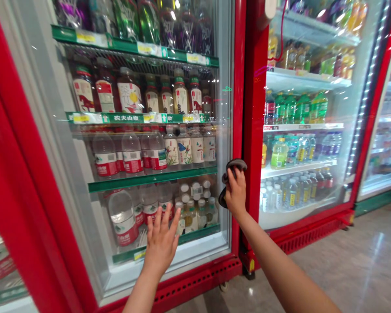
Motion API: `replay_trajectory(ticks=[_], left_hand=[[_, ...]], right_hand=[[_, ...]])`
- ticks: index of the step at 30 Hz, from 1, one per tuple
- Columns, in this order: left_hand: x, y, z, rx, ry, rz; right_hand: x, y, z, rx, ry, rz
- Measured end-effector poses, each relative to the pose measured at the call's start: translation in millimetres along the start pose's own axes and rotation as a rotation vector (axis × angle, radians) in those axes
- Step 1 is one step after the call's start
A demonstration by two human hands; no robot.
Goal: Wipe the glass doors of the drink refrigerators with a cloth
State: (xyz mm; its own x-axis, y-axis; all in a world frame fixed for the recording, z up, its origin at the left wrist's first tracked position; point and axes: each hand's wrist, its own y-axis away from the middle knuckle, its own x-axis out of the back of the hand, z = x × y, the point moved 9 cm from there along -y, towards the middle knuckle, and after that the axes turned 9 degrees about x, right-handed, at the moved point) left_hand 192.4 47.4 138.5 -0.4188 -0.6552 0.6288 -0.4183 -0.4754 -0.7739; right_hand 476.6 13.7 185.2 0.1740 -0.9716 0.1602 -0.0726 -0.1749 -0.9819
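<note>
My left hand [162, 243] is raised with its fingers spread, in front of the lower part of a glass fridge door with a red frame [238, 104]. It holds nothing; whether it touches the glass I cannot tell. My right hand [236, 191] has its fingers wrapped round the dark door handle [237, 164] on the right side of that frame. Behind the glass, large water bottles with red labels [122, 221] stand on the bottom shelf. Smaller white-capped bottles [195, 213] are to their right. Tea bottles [129, 92] fill a shelf higher up.
A second lit fridge [299, 126] with drinks on several shelves stands to the right, and another red-framed one [382, 108] beyond it. Grey shiny floor [368, 261] lies at the lower right. A red frame edge [19, 152] is close on the left.
</note>
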Motion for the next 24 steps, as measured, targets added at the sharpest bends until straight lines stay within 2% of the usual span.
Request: replay_trajectory(ticks=[3, 5, 7, 9, 12, 14, 16, 17, 19, 20, 22, 24], left_hand=[[4.1, -1.2, -4.5, 0.007, -0.001, 0.012], [6.7, -2.5, -6.3, 0.012, 0.004, 0.018], [9.5, -3.9, -8.0, 0.023, 0.007, 0.03], [12.9, -4.9, -10.1, 0.037, 0.005, 0.052], [17.4, -4.5, -14.3, 0.05, -0.002, 0.077], [19.7, -3.1, -18.4, 0.052, -0.008, 0.077], [22.2, -1.3, -23.3, 0.053, -0.012, 0.075], [23.5, -0.6, -26.0, 0.054, -0.013, 0.073], [26.2, 0.1, -31.8, 0.063, -0.019, 0.072], [27.9, 0.1, -34.8, 0.072, -0.024, 0.075], [31.0, -0.3, -40.6, 0.093, -0.035, 0.078], [32.5, -0.5, -45.5, 0.109, -0.046, 0.067]], right_hand=[[-9.6, 36.0, -23.0, 0.226, 0.056, -0.075], [-9.9, 48.4, -22.4, 0.239, 0.074, -0.057], [-6.8, 36.2, -15.3, 0.14, 0.068, -0.007], [-5.8, 8.2, -16.8, 0.033, 0.047, 0.036], [-13.0, -26.1, -42.4, -0.034, 0.035, 0.025], [-22.1, -26.8, -66.8, 0.035, 0.042, -0.052], [-28.4, -10.8, -83.3, 0.176, 0.049, -0.132], [-28.1, -0.7, -84.1, 0.236, 0.054, -0.15], [-19.5, 11.8, -66.8, 0.255, 0.068, -0.119], [-11.3, 11.4, -50.6, 0.2, 0.074, -0.062], [5.8, 0.8, -16.7, 0.006, 0.061, 0.093], [11.6, -14.9, -3.1, -0.155, 0.024, 0.203]])
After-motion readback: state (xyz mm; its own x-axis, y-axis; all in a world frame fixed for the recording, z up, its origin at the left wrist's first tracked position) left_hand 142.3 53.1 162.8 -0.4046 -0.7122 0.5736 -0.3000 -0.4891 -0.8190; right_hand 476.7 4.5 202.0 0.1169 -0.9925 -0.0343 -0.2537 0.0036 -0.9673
